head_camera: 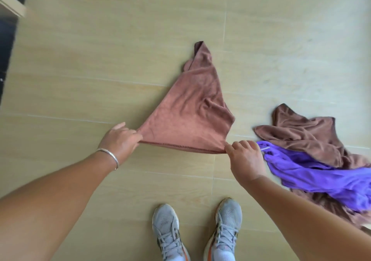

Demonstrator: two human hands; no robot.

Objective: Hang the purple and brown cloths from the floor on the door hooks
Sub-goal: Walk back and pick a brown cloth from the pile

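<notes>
Brown cloth hung stretched between both hands in the head view — its lower hemmed edge pulled taut, the rest of it draping away from the person toward a folded tip. At the left corner of that edge the left hand pinched the fabric between thumb and curled fingers, a thin bracelet on its wrist. At the right corner the right hand held the hem the same way, the thumb tip against the cloth and the other fingers curled behind it. Just right of that hand, on the pale tiled floor, lay the purple cloth, crumpled and spread over a second brown cloth — the two touching and overlapping. Grey shoes stood below the stretched hem.
</notes>
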